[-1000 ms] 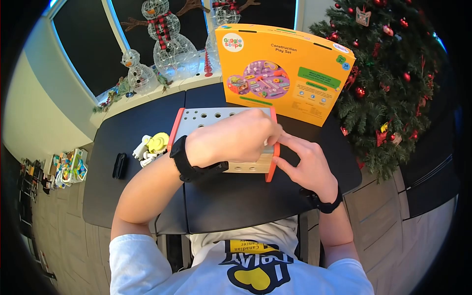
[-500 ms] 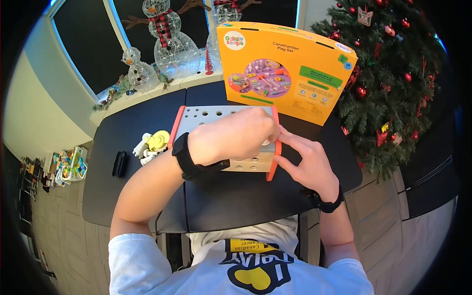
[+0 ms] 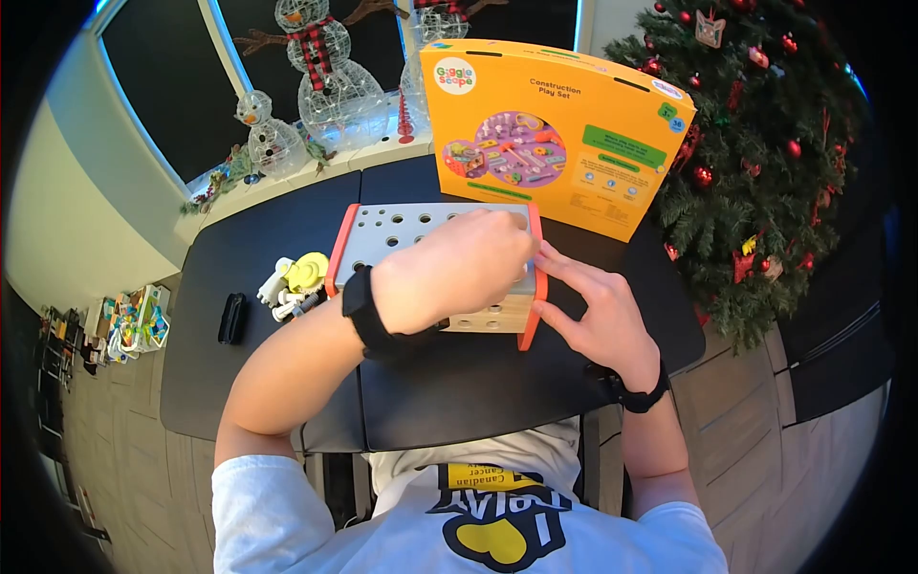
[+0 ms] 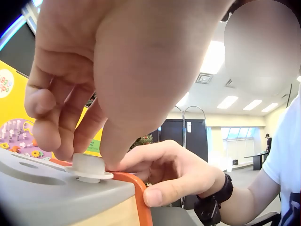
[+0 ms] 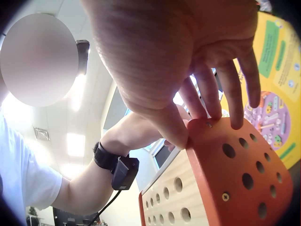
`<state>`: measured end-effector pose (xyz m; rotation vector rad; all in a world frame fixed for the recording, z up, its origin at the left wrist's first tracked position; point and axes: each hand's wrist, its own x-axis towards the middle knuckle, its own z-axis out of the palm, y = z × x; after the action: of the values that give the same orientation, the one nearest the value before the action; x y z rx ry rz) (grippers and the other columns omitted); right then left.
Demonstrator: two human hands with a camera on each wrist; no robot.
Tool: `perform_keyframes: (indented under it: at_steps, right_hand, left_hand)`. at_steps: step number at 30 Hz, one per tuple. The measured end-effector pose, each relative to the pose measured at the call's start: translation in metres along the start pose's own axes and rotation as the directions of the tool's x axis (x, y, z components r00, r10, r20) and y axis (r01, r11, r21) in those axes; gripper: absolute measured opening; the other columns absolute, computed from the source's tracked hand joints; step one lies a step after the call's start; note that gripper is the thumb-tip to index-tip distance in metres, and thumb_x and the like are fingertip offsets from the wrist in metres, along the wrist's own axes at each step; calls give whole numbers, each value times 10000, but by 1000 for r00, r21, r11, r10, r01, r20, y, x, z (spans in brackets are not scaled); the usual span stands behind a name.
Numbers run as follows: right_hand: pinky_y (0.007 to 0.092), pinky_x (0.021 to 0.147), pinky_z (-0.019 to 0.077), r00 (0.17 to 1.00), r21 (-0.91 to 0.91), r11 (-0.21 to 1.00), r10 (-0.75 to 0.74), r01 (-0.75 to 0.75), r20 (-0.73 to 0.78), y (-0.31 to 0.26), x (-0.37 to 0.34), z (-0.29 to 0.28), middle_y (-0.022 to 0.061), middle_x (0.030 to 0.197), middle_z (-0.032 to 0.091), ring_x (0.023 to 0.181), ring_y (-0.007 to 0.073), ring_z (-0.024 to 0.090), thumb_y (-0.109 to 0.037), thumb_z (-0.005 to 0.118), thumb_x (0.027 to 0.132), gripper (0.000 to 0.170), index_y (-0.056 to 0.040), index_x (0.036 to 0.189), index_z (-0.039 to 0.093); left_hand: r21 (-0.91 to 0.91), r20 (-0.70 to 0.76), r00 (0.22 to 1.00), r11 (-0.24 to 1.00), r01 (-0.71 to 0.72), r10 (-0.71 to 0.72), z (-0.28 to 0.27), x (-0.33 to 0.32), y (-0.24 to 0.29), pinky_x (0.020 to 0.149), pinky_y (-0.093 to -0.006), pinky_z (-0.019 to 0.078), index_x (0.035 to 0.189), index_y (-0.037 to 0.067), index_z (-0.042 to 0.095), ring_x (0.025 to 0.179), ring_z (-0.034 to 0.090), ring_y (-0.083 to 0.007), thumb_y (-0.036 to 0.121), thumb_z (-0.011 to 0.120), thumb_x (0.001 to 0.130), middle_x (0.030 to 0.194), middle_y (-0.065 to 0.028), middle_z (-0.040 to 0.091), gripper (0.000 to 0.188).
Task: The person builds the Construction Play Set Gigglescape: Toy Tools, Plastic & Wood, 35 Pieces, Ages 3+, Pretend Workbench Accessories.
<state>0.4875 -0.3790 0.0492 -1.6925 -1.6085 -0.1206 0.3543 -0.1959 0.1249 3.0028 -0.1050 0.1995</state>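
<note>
A wooden toy workbench point(image 3: 385, 230) with a holed grey top and orange end panels stands on the table. My left hand point(image 3: 454, 263) reaches over its right end, thumb and fingers pinching a white toy bolt point(image 4: 88, 165) with a round flange. The bolt stands upright in the grey top point(image 4: 37, 181), close by the orange end panel point(image 5: 235, 169). At that same panel, my right hand point(image 3: 607, 320) grips the corner, its thumb at the front edge and its fingers over the upper edge. From the head view, the left hand covers the bolt.
Left of the workbench lie a yellow-green toy gear point(image 3: 308, 272) and several white and grey pieces point(image 3: 277, 284). A small black case point(image 3: 232, 319) lies farther left. Behind stands a yellow box point(image 3: 555, 134), with a decorated Christmas tree point(image 3: 755, 191) to its right.
My left wrist has turned a little and shifted slightly, with the fingers still at the bolt. The right hand keeps its place on the orange panel.
</note>
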Motion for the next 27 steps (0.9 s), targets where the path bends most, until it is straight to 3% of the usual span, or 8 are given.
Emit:
perform_keyframes:
  at_steps: [2,5,8,11,14,17,23,27]
  right_hand:
    - [433,960,572,1000,-3,1000,1,-1,6,0,-1,-1,150,1403,668,1135,374,699,-195,796,873,456,-33,1285,687]
    - [435,954,573,1000,-4,1000,10,-10,18,0,0,-1,153,1402,668,1131,376,699,-194,796,873,460,-34,1289,684]
    - [434,956,573,1000,-2,1000,17,-17,19,-2,0,-2,155,1403,667,1136,377,697,-196,796,872,465,-37,1294,683]
    - [432,962,572,1000,0,1000,-1,1,-6,0,-1,0,155,1405,666,1144,375,696,-201,795,875,464,-36,1294,685]
    - [432,969,571,1000,2,1000,-3,3,-1,-1,0,0,153,1408,666,1150,373,695,-203,793,878,462,-34,1294,686]
    - [433,975,570,1000,1,1000,5,-5,3,0,0,0,148,1411,665,1154,372,695,-202,791,880,460,-34,1295,686]
    - [433,978,569,1000,6,1000,19,-19,11,-3,0,0,146,1413,664,1160,372,691,-203,792,880,457,-26,1289,689]
    - [431,981,567,1000,8,1000,14,-14,-11,-1,-2,2,151,1411,664,1165,373,689,-203,794,879,461,-23,1290,689]
  left_hand:
    - [-150,-90,991,982,-116,104,-2,-3,-3,870,-471,543,955,-35,702,1014,675,-404,74,726,865,951,-204,696,142]
    - [-207,-87,983,963,-175,160,-1,-2,-4,872,-471,535,962,-28,697,999,672,-404,42,716,862,948,-191,692,124]
    - [-286,-45,995,953,-103,94,-5,-1,1,861,-475,538,936,-19,699,1008,669,-406,83,731,868,952,-191,693,126]
    - [-151,-250,968,988,-4,-34,-6,0,11,855,-468,548,916,-12,706,1000,682,-409,124,749,869,991,-215,708,150]
    - [12,-81,966,969,247,-246,-7,2,17,844,-478,552,906,-4,710,954,692,-414,151,758,869,969,-221,699,167]
    - [70,23,988,986,149,-151,3,2,9,840,-488,549,925,-12,710,906,691,-422,151,766,867,940,-214,685,182]
    - [-148,-226,968,979,-141,105,7,-5,-1,847,-486,550,984,-39,701,940,687,-426,122,758,874,958,-218,690,204]
    - [-47,-70,995,997,67,-70,4,-6,8,863,-479,553,989,-46,676,988,682,-419,67,720,875,976,-220,678,167]
